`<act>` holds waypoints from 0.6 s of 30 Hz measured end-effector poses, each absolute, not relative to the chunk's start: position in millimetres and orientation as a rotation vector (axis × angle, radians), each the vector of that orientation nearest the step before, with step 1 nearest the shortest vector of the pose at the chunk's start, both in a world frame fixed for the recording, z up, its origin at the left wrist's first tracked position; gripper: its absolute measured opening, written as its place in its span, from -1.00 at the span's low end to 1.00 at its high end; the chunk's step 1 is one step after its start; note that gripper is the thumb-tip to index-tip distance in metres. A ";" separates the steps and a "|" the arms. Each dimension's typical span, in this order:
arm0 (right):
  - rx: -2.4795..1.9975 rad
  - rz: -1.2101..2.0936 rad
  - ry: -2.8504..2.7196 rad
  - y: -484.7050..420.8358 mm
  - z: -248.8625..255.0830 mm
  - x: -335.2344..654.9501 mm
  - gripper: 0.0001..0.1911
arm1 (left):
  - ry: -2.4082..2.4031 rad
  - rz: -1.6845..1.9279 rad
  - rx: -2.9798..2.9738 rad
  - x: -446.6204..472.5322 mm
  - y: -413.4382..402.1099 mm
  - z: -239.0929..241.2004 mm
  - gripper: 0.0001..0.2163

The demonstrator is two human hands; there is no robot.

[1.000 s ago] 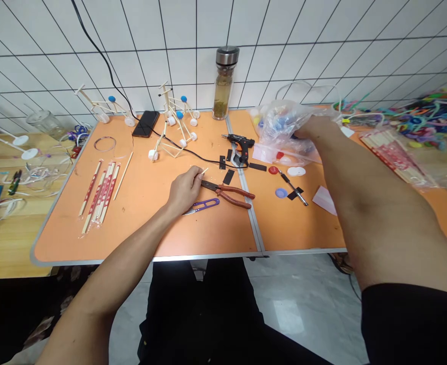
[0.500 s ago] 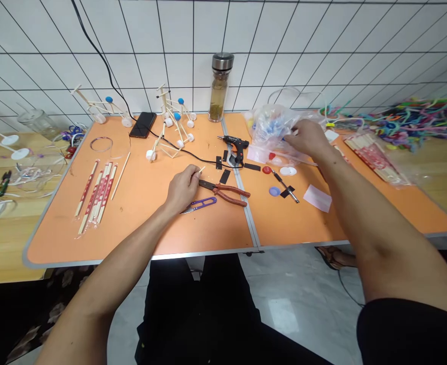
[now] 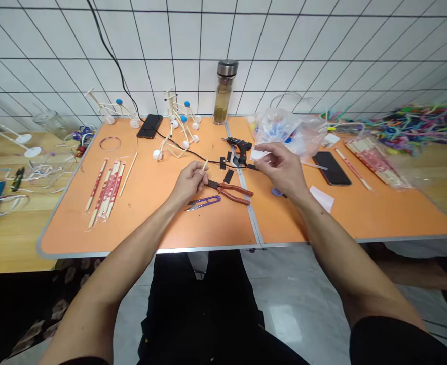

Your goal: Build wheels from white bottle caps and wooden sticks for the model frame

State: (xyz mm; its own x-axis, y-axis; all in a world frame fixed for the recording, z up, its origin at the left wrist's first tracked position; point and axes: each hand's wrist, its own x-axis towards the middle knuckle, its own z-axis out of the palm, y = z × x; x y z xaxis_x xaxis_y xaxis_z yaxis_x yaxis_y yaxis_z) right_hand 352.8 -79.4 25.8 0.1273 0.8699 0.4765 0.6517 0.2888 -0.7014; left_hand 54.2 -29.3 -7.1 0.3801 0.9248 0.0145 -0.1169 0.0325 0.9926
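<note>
My left hand [image 3: 189,181] pinches a short piece of wooden chopstick [image 3: 205,165], which points up from the fingertips. Between the thumb and fingers of my right hand [image 3: 282,171] is a small white bottle cap [image 3: 259,154], partly covered by the fingers. Red-handled pliers [image 3: 231,192] lie by my left hand, with purple thread snips [image 3: 204,202] nearer the table edge. A black glue gun [image 3: 239,148] rests between the hands, among several small black strips [image 3: 228,176]. Under my right hand a blue cap [image 3: 276,191] shows; other small items there are hidden.
Chopstick frames with cap wheels [image 3: 183,126] stand at the back, near a phone [image 3: 149,126] and a tea bottle [image 3: 221,101]. Wrapped chopsticks [image 3: 111,190] lie left. On the right are a plastic bag of caps [image 3: 303,133], another phone [image 3: 332,168] and more chopsticks [image 3: 379,162].
My right hand has left the plastic bag and come toward the middle, now with the white cap. The phone on the right has come into sight. My left hand still holds the stick piece.
</note>
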 end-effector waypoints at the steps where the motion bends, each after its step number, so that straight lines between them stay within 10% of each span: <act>1: -1.352 0.320 -1.614 -78.0 23.9 337.8 -0.66 | 0.820 0.973 1.233 53.9 -30.2 -5.0 -0.90; 18: -1.026 0.238 -1.988 -75.2 -9.2 256.6 -0.74 | 0.721 0.875 1.085 54.0 -45.4 -5.7 -0.47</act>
